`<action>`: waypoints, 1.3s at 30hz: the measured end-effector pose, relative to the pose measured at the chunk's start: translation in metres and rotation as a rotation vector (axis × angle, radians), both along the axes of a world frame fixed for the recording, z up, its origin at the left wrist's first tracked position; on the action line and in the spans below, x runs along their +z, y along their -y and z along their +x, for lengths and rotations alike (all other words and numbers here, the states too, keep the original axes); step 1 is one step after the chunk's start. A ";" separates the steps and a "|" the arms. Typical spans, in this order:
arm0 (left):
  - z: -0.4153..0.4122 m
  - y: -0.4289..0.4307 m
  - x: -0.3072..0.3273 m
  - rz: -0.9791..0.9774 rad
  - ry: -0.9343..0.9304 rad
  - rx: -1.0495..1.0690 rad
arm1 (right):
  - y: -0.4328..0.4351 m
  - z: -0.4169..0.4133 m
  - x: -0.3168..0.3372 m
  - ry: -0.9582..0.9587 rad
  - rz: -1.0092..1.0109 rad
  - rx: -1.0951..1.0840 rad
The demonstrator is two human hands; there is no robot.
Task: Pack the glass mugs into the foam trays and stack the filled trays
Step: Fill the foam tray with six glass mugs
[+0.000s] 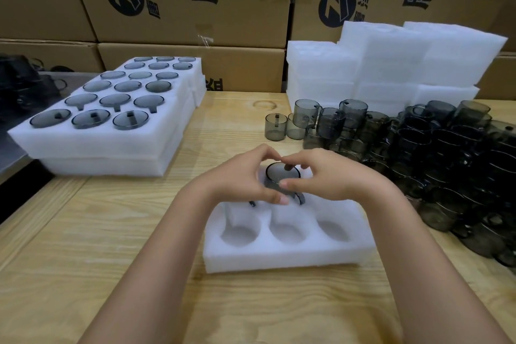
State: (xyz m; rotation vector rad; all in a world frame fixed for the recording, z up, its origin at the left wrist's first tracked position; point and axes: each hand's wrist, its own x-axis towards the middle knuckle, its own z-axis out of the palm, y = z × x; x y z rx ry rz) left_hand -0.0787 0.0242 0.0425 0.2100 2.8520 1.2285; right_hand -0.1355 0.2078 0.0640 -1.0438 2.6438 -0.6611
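Head view, packing step: left hand (240,184) and right hand (331,179) curled round one glass mug (280,176) at the middle back pocket of the foam tray (279,258) on the counter (83,232). Calls next, probably, for pressing flush, then filling three empty front pockets.

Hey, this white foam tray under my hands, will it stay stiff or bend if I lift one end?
Probably fairly stiff: the foam tray looks thick, and the filled trays at left lie flat stacked. It likely weighs little itself, so the glass mug in the left hand and right hand loads the far side; it may tilt.
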 end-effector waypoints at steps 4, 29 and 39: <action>0.003 -0.020 0.006 -0.091 -0.074 -0.001 | 0.014 -0.003 -0.011 -0.079 -0.224 -0.126; 0.025 0.024 -0.037 0.745 -0.104 0.334 | -0.028 0.017 -0.025 -0.586 -0.427 -0.596; 0.027 0.049 -0.038 0.850 -0.150 0.409 | -0.060 0.006 -0.043 -0.302 -0.139 -0.498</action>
